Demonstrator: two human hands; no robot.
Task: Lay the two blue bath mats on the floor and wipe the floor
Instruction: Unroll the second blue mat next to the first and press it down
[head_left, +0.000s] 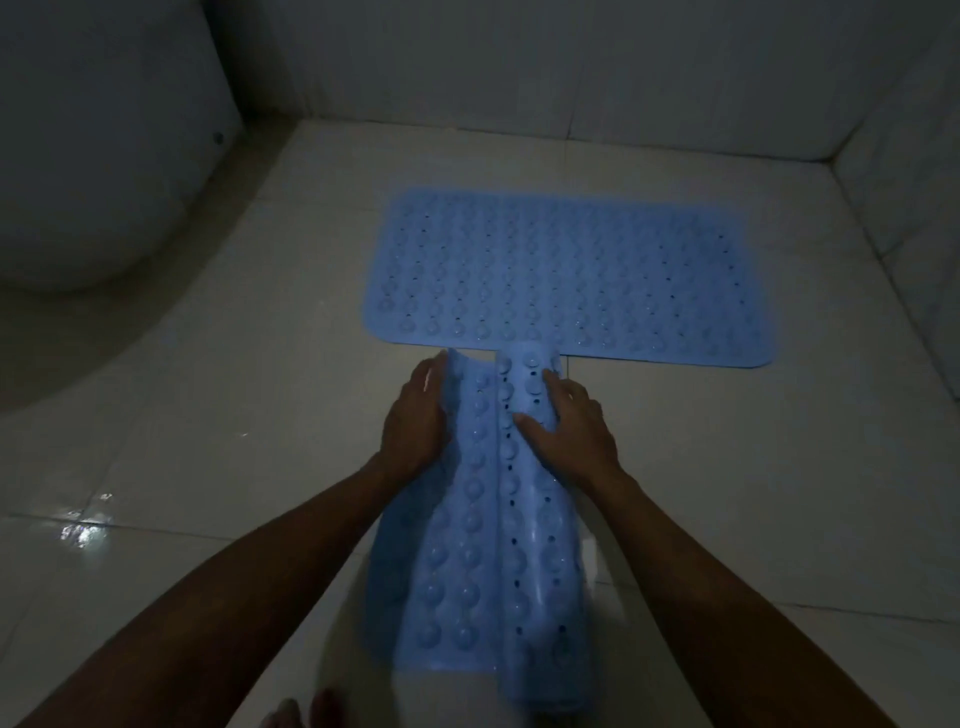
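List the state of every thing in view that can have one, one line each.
far bath mat: spread flat on the floor, suction cups facing up.
near bath mat: not yet flat, curled lengthwise into two rolls, far end touching the far bath mat.
left hand: grips the left roll's edge.
right hand: fingers spread, pressing on the right roll.
floor: glossy tiles with wet-looking glints at left.
toilet: only its rounded side shows.

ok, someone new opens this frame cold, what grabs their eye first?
Probably the flat blue studded rubber bath mat, lying crosswise on the pale glossy floor tiles near the far wall. Next, the second blue studded mat, still curled lengthwise, running from the viewer to the flat mat's near edge. The left hand grips its raised left side and the right hand rests on top.
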